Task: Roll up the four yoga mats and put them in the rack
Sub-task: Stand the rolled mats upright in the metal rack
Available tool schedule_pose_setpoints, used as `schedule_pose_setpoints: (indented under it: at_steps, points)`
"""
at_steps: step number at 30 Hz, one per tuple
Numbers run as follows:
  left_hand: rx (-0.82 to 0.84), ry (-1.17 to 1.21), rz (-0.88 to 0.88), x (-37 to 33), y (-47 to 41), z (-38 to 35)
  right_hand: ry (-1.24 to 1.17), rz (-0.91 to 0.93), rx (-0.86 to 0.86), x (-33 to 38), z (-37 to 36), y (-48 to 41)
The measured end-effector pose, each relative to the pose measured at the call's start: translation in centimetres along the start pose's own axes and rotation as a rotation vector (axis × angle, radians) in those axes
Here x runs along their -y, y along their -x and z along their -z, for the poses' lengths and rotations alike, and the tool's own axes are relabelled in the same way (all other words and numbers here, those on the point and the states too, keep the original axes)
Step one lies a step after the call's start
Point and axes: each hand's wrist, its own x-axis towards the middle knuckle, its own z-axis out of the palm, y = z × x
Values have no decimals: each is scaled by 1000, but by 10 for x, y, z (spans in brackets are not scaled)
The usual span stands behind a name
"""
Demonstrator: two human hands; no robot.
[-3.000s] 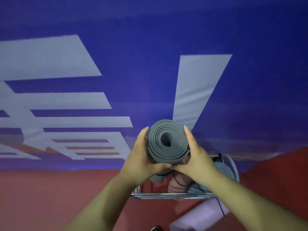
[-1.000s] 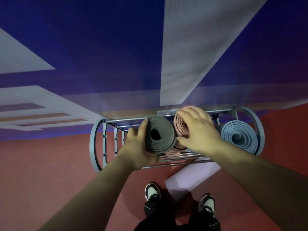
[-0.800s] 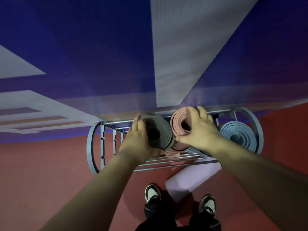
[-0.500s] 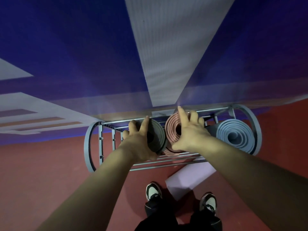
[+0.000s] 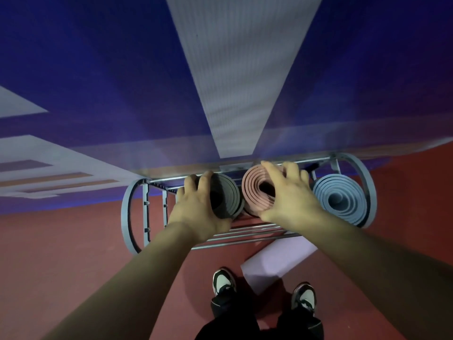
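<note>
A grey metal rack (image 5: 127, 212) with round end hoops stands on the red floor against the blue wall. Three rolled mats stand upright in it: a dark grey mat (image 5: 226, 197), a pink mat (image 5: 255, 192) and a light blue mat (image 5: 340, 201) at the right end. My left hand (image 5: 196, 207) grips the top of the dark grey mat from its left side. Over the pink mat's top rests my right hand (image 5: 289, 195), its fingers spread across the roll. A lilac mat (image 5: 277, 261) lies on the floor in front of the rack.
The left part of the rack holds nothing, with upright dividers (image 5: 164, 204) showing. My two shoes (image 5: 223, 282) stand just in front of the rack, beside the lilac mat. The blue wall with pale stripes (image 5: 240, 69) rises right behind the rack.
The dark grey mat has gone down from chest height into the rack beside the pink mat. My right hand left the grey mat and moved onto the pink one.
</note>
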Motion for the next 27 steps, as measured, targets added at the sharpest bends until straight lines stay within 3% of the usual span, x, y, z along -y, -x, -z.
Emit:
schedule_pose_setpoints:
  at_steps: [5, 12, 27]
  points:
    - [-7, 7, -30, 8, 7, -9, 11, -35, 20, -7, -4, 7]
    - [41, 54, -3, 14, 23, -49, 173, 76, 34, -24, -38, 32]
    - [1, -6, -28, 8, 33, -61, 208, 127, 111, -40, -37, 46]
